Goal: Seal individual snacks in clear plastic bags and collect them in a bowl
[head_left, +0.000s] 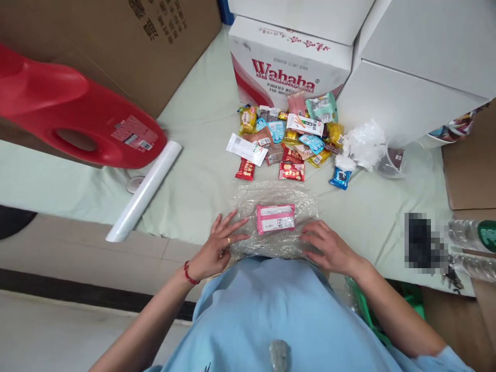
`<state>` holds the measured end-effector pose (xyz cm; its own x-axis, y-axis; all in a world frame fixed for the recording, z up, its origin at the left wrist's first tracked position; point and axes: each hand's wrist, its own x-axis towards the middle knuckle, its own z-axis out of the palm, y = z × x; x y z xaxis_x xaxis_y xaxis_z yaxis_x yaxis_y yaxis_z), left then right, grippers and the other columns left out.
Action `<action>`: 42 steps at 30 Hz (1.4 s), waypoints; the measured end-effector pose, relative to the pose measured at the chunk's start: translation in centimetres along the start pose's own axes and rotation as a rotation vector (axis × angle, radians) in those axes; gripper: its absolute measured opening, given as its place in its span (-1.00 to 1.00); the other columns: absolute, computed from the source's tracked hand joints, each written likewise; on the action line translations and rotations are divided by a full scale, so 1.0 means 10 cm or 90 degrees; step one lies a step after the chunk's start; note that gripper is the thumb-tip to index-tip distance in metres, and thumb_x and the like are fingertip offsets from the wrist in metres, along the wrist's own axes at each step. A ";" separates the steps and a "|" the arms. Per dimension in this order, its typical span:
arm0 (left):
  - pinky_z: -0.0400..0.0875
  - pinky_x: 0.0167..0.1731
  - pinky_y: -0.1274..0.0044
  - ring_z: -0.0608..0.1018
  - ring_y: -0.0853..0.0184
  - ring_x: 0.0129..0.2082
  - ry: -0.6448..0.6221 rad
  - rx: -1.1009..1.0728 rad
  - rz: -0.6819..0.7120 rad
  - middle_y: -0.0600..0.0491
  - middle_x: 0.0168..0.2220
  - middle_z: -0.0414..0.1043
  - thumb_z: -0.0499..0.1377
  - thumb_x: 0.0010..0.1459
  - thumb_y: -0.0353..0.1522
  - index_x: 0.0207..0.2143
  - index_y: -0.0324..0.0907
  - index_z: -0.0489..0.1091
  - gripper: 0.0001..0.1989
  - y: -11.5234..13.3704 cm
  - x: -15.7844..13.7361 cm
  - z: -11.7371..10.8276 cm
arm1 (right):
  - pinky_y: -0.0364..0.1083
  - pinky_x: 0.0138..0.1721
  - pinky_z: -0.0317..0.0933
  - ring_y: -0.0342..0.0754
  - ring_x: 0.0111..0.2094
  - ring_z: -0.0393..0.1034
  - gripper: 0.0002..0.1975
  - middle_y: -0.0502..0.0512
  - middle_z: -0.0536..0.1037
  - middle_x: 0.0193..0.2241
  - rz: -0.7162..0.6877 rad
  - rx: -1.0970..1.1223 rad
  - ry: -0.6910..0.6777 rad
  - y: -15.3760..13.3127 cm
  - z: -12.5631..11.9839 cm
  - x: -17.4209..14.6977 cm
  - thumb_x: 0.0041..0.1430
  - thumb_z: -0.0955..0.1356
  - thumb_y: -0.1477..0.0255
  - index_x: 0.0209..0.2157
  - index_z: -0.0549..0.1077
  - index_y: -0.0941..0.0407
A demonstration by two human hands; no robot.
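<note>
A pink packet [275, 219] with white labels lies on a crinkled sheet of clear plastic film [248, 199], right in front of my body. My left hand [222, 237], with a ring and a red bracelet, rests at the film's left edge, its fingers spread. On the opposite side my right hand [323, 245] touches the film with its fingers apart and slightly bent. Neither hand touches the packet. Just beyond the film lies a pile of wrapped snacks [305, 124] in several colours.
A red jug [77, 113] and a white roll [145, 191] lie to the left. Behind the snacks stands a Wahaha box [289, 67]. Crumpled clear plastic [364, 144] and a clear cup [391, 164] sit to the right, with plastic bottles [467, 235] farther right.
</note>
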<state>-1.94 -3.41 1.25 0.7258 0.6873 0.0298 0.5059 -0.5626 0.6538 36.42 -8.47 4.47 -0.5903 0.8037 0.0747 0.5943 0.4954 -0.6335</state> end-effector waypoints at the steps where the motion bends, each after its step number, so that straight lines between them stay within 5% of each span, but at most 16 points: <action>1: -0.24 0.40 -0.08 -0.10 0.06 0.51 -0.009 0.008 0.010 0.02 0.44 0.12 0.06 0.07 -0.58 0.20 -0.01 0.39 -0.35 0.00 -0.03 0.03 | 0.18 0.10 0.35 0.17 0.15 0.31 -0.60 0.30 0.45 0.09 0.004 -0.005 -0.021 0.00 0.04 -0.14 0.33 0.38 0.34 0.17 0.42 0.08; 4: -0.27 0.40 -0.08 -0.03 0.04 0.50 -0.024 0.039 0.036 -0.02 0.43 0.15 0.13 0.16 -0.51 0.17 0.00 0.42 -0.47 -0.03 -0.07 0.09 | 0.23 0.15 0.33 0.19 0.22 0.27 -0.69 0.29 0.46 0.12 0.021 -0.040 -0.013 0.04 0.23 -0.39 0.34 0.37 0.39 0.10 0.49 0.07; 7: -0.18 0.40 -0.02 0.07 0.09 0.48 0.025 0.025 0.046 0.03 0.33 0.34 0.17 0.28 -0.40 -0.06 0.04 0.56 -0.74 -0.07 -0.04 0.11 | 0.17 0.07 0.37 0.12 0.10 0.37 -0.78 0.22 0.55 0.00 0.014 -0.025 0.068 0.09 0.32 -0.40 0.39 0.29 0.48 -0.06 0.56 0.05; 11: 0.05 0.37 0.04 0.22 0.14 0.42 0.097 -0.093 -0.017 0.00 0.16 0.52 0.11 0.37 -0.30 -0.17 -0.01 0.56 -0.80 -0.10 0.10 0.03 | 0.03 -0.11 0.40 0.02 -0.15 0.45 -0.77 0.17 0.61 -0.19 0.038 0.089 0.075 0.13 0.10 -0.19 0.43 0.26 0.40 -0.12 0.57 0.04; 15: 0.38 0.16 0.21 0.49 0.17 0.16 0.202 -0.151 -0.128 -0.02 -0.17 0.63 0.08 0.37 -0.22 -0.25 -0.07 0.52 -0.75 -0.13 0.34 0.01 | -0.04 -0.19 0.33 -0.02 -0.30 0.44 -0.69 0.11 0.60 -0.35 0.167 0.140 0.071 0.21 -0.17 0.10 0.44 0.24 0.25 -0.20 0.57 0.08; 20: 0.42 -0.03 0.24 0.54 0.14 -0.15 0.318 -0.014 -0.277 -0.04 -0.33 0.56 0.10 0.33 -0.15 -0.39 -0.12 0.46 -0.68 -0.18 0.62 0.15 | -0.14 -0.42 0.11 -0.09 -0.49 0.29 -0.60 -0.01 0.46 -0.54 0.352 0.101 0.061 0.46 -0.12 0.38 0.37 0.23 0.13 -0.34 0.53 0.11; 24: 0.37 0.00 0.17 0.50 0.09 -0.11 0.450 0.122 -0.328 -0.10 -0.27 0.52 0.07 0.35 -0.20 -0.29 -0.15 0.48 -0.72 -0.12 0.53 0.15 | -0.15 -0.44 -0.02 -0.11 -0.52 0.22 -0.61 -0.04 0.39 -0.59 0.393 0.030 0.040 0.53 -0.03 0.42 0.35 0.23 0.15 -0.42 0.46 0.09; 27: 0.30 0.07 0.14 0.48 0.06 -0.01 0.544 0.208 -0.277 -0.14 -0.17 0.51 0.12 0.32 -0.28 -0.19 -0.14 0.48 -0.83 0.06 0.35 0.13 | -0.15 -0.44 -0.04 -0.11 -0.53 0.22 -0.62 -0.04 0.41 -0.58 0.400 0.016 0.043 0.51 -0.02 0.42 0.35 0.22 0.16 -0.43 0.43 0.08; 29: 0.29 0.07 0.17 0.52 0.10 -0.01 0.474 0.226 -0.169 -0.08 -0.15 0.55 0.17 0.29 -0.33 -0.14 -0.08 0.50 -0.85 0.23 0.30 0.17 | -0.14 -0.43 -0.04 -0.10 -0.53 0.22 -0.64 -0.04 0.41 -0.58 0.404 0.007 0.039 0.49 -0.02 0.42 0.35 0.21 0.17 -0.41 0.44 0.08; 33: 0.27 0.07 0.25 0.54 0.17 0.09 0.190 0.181 0.012 0.01 0.04 0.59 0.10 0.34 -0.34 0.09 0.03 0.46 -0.68 0.50 0.52 0.34 | -0.14 -0.41 -0.02 -0.10 -0.52 0.23 -0.64 -0.03 0.43 -0.57 0.406 -0.008 0.029 0.49 0.00 0.42 0.35 0.21 0.17 -0.39 0.45 0.08; 39: 0.22 0.06 0.22 0.48 0.14 0.18 0.157 0.182 -0.042 0.01 0.18 0.52 0.03 0.40 -0.35 0.19 0.00 0.42 -0.62 0.45 0.89 0.50 | -0.14 -0.41 0.07 -0.08 -0.47 0.30 -0.58 0.01 0.48 -0.51 0.353 0.045 -0.105 0.56 -0.34 0.47 0.36 0.22 0.11 -0.35 0.51 0.10; 42: 0.22 0.03 0.21 0.48 0.13 0.16 0.150 0.177 -0.038 0.02 0.17 0.52 0.04 0.38 -0.38 0.17 -0.01 0.44 -0.62 0.42 0.90 0.49 | -0.09 -0.27 0.17 0.01 -0.32 0.39 -0.60 0.15 0.58 -0.35 0.323 -0.094 -0.062 0.56 -0.55 0.75 0.38 0.24 0.15 -0.22 0.57 0.13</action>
<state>8.98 -1.89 0.59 0.5802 0.7915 0.1921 0.6752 -0.5993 0.4300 38.32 2.16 5.66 -0.2527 0.9235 -0.2886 0.8843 0.0995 -0.4561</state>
